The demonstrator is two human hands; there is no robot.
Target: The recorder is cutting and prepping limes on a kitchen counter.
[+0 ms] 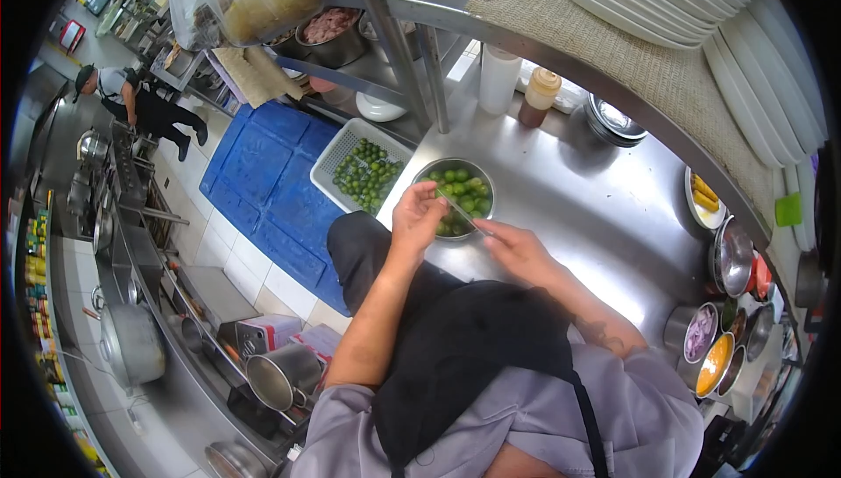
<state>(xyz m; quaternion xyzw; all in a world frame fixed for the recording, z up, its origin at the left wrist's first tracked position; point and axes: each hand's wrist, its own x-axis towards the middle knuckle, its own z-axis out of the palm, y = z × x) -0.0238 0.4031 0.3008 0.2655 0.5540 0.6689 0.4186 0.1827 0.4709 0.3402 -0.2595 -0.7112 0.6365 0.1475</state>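
Observation:
My right hand (516,248) grips a small knife (461,210), its thin blade slanting up and left to my left hand. My left hand (419,212) is over the left side of a round metal bowl (493,208), with its fingers curled near the blade's tip. Whether anything small sits between those fingers is hidden. Green limes (468,190) fill much of the bowl, which rests on a stainless steel counter (558,208). To its left, a white perforated plastic basket (320,166) holds many smaller-looking green limes (368,169).
A blue plastic lid (263,176) lies beneath the basket's side. Squeeze bottles (540,97) stand behind the bowl, under a shelf with stacked white plates (631,5). Metal pots of chopped onion (701,332) and orange liquid (715,364) are at right. Another person (131,97) stands far left by stoves.

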